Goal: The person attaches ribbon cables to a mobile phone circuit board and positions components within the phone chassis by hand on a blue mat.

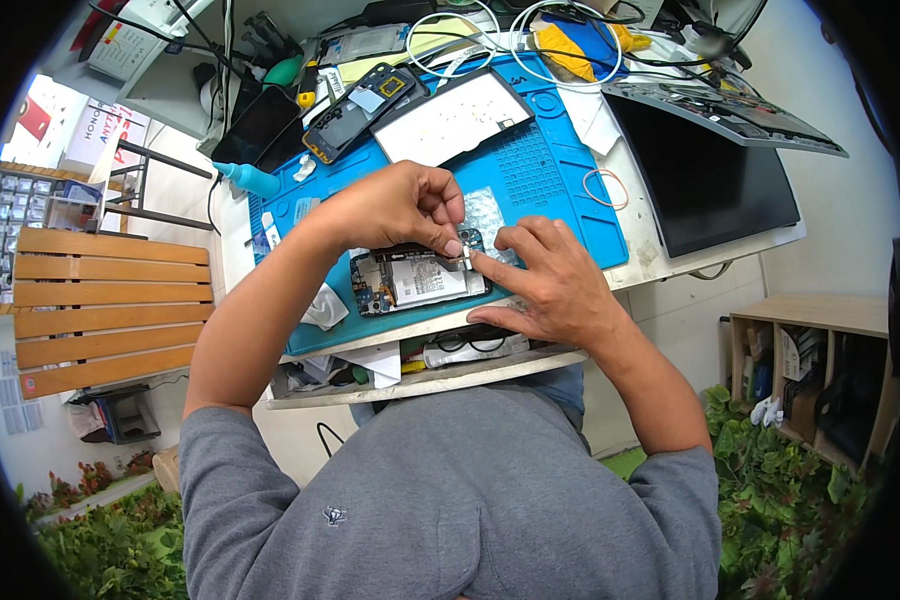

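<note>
My left hand (410, 212) curls over the far edge, its thumb tip against a small pale piece (466, 257); I can't tell whether its fingers grip it. My right hand (545, 275) is partly open, thumb spread, index tip also at that piece, nothing else held. The opened smartphone (425, 280) lies left of my right hand and on the near side of my left, long axis left to right, right end slightly farther; both fingertips meet above that end. Its battery (430, 282) is flat, silvery-white. Beneath spreads a ribbed blue mat (595, 205); beyond, crinkled clear plastic (483, 207), then a smooth white panel (455, 115).
</note>
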A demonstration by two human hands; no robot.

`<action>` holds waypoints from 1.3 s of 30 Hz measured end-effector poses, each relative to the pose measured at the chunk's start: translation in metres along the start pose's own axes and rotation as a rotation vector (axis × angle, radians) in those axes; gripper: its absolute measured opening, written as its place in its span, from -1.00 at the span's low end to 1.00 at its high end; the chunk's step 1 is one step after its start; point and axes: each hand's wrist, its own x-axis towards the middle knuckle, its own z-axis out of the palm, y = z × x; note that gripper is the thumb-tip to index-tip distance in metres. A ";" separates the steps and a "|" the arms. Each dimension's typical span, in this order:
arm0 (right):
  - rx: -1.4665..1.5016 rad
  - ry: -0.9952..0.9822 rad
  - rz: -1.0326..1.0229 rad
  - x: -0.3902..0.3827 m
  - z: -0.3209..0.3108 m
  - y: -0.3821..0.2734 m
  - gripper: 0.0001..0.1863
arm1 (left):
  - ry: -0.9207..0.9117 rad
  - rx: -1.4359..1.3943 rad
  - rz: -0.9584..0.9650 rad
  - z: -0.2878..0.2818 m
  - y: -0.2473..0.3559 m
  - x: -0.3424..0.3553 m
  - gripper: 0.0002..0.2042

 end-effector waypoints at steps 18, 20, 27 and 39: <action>-0.026 -0.010 -0.001 -0.002 0.001 0.001 -0.30 | 0.186 0.478 0.006 0.020 0.020 0.000 -0.61; -0.027 -0.003 -0.005 -0.001 0.001 0.000 -0.31 | 0.161 0.535 0.032 0.015 0.018 0.003 -0.57; -0.033 -0.002 -0.012 -0.002 0.002 0.002 -0.31 | 0.127 0.526 -0.026 0.009 0.021 0.009 -0.52; -0.051 -0.011 -0.018 -0.005 0.003 0.001 -0.29 | 0.112 0.470 -0.075 0.008 0.014 0.012 -0.55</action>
